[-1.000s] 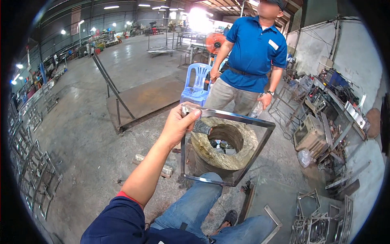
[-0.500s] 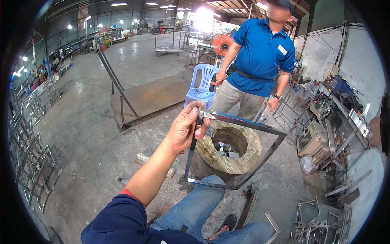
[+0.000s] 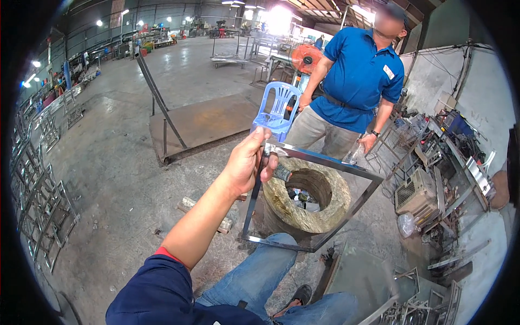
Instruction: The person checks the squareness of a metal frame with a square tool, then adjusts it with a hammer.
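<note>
Concrete floor [image 3: 124,216]: before a round bin [image 3: 314,221], my left hand [image 3: 252,162] grasps a metal frame [image 3: 326,161] by its far left corner; probably stiff, light, slick, best held there. Right hand unseen.

Frame [image 3: 346,214] before the hollow cylinder [image 3: 303,222]; loose items [image 3: 306,204] inside it. Chair [image 3: 275,120] behind cylinder, floor plate [image 3: 212,122] left of chair, co-worker [image 3: 355,81] right, fan [image 3: 306,58] behind.

Left hand [image 3: 247,164] partly hidden by metal frame [image 3: 325,158]; co-worker's face [image 3: 388,24] blurred.

Left hand [image 3: 246,163] curled, arm [image 3: 201,221] outstretched
</note>
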`<state>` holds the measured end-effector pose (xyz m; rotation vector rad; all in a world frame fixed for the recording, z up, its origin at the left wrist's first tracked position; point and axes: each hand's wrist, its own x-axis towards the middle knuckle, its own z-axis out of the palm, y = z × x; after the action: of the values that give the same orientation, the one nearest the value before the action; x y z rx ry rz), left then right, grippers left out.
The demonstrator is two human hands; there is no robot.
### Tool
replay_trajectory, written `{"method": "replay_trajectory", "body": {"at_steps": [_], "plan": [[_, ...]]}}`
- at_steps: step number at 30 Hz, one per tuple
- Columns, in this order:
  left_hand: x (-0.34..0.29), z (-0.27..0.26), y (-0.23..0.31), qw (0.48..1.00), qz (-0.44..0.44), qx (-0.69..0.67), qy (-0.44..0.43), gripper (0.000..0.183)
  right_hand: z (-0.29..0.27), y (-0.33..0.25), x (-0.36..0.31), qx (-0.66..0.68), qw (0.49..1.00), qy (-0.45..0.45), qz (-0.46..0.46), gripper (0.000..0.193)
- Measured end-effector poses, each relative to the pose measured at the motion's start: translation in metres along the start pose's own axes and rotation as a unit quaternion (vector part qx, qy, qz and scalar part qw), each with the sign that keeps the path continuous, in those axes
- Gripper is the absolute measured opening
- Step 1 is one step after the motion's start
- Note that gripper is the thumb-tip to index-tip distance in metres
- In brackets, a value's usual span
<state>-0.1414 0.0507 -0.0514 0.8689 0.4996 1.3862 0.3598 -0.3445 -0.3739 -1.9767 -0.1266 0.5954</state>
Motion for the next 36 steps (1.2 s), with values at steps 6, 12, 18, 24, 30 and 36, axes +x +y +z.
{"method": "replay_trajectory", "body": {"at_steps": [6,12,18,24,30,36], "plan": [[0.006,0.000,-0.014,0.981,0.118,0.108,-0.107,0.053,-0.005,-0.111,0.171,0.059,0.917,0.118,-0.377,0.056],[0.020,0.019,-0.026,0.984,0.095,0.110,-0.108,0.032,0.128,-0.322,0.101,0.248,0.877,0.085,-0.401,0.038],[0.039,0.015,-0.042,0.984,0.083,0.094,-0.129,0.031,0.248,-0.288,0.021,0.296,0.833,-0.169,-0.435,0.030],[0.048,0.015,-0.052,0.987,0.090,0.095,-0.093,0.033,0.287,-0.259,0.006,0.251,0.812,-0.292,-0.438,0.030],[0.054,0.012,-0.054,0.981,0.106,0.148,-0.070,0.018,0.300,-0.251,-0.014,0.130,0.803,-0.296,-0.500,0.040],[0.050,0.012,-0.056,0.982,0.105,0.151,-0.037,0.021,0.300,-0.252,-0.029,0.159,0.797,-0.266,-0.518,0.046]]}}
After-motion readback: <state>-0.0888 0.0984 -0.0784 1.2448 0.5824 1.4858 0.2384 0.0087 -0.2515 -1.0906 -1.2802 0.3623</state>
